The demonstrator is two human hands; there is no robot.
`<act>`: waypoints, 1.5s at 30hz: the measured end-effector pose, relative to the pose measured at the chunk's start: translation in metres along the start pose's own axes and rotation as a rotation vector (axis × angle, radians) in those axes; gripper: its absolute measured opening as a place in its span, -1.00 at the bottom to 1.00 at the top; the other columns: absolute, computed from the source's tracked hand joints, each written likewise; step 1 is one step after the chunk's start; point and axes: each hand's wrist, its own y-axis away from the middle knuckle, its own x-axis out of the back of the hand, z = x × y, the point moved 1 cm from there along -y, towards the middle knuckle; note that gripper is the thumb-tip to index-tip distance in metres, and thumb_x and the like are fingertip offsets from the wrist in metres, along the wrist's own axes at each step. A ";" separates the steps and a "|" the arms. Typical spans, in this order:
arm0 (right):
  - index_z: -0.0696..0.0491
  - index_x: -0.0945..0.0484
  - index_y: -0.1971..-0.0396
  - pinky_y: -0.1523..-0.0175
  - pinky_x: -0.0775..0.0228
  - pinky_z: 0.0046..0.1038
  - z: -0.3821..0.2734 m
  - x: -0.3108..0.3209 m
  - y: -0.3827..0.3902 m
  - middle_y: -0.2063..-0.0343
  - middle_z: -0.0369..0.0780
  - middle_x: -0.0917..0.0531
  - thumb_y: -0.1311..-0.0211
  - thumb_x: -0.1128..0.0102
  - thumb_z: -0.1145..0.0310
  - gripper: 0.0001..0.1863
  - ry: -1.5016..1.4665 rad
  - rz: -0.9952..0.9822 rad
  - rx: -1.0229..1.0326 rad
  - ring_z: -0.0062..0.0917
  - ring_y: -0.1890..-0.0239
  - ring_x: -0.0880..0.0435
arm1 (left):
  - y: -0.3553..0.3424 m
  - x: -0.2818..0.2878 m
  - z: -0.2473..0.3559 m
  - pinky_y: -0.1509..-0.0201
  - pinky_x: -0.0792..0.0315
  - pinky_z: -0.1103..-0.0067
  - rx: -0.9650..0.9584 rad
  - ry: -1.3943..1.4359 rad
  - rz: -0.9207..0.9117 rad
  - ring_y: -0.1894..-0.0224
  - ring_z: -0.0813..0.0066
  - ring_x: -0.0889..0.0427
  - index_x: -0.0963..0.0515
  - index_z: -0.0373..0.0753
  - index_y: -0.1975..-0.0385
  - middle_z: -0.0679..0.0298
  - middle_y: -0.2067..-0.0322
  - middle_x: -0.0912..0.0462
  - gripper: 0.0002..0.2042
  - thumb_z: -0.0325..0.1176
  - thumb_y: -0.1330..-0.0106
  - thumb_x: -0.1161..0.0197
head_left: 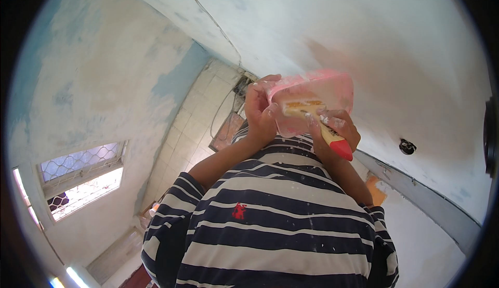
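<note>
While the white wall (364,38) fills the space behind the pink plastic tub (312,98), we see a barred window (78,176) far to its lower left and a dark wall fitting (407,145) to its lower right. The brush's bristles are hard to make out inside the tub. Our left hand (260,114) grips the tub's left edge, and our right hand (338,129), just below the tub, is clenched around the red-handled paintbrush (325,129).

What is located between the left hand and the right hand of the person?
In the head view, a pink plastic container lies between them. The left hand holds its edge; the right hand dips a red-handled paintbrush into it.
</note>
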 end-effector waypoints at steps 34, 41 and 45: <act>0.14 -0.52 0.48 0.34 -0.51 -0.48 0.027 -0.010 -0.004 0.45 -0.10 -0.64 0.12 -0.47 0.56 -0.76 0.000 -0.032 -0.138 -0.35 0.45 -0.66 | -0.005 0.044 -0.005 -0.12 -0.43 0.35 -0.001 0.004 0.143 -0.04 0.24 -0.52 -0.32 -0.34 0.08 -0.06 -0.02 -0.48 -0.54 -0.05 -0.28 -0.14; 0.16 -0.52 0.45 0.46 -0.44 -0.54 0.021 -0.013 -0.012 0.49 -0.15 -0.64 -0.05 -0.35 0.50 -0.85 -0.042 -0.029 -0.148 -0.47 0.53 -0.62 | -0.020 0.067 -0.009 -0.17 -0.39 0.41 0.011 0.121 0.121 -0.04 0.32 -0.51 -0.32 -0.35 0.06 -0.04 -0.04 -0.48 -0.72 -0.41 -0.26 -0.05; 0.14 -0.52 0.31 0.50 -0.41 -0.56 0.021 -0.006 -0.013 0.46 -0.17 -0.63 -0.24 -0.27 0.28 -0.77 -0.442 0.264 -0.487 -0.51 0.57 -0.59 | -0.032 0.067 0.006 -0.13 -0.41 0.43 0.170 0.064 0.211 0.01 0.35 -0.53 -0.33 -0.36 0.09 0.03 0.05 -0.51 -0.76 -0.46 -0.27 0.01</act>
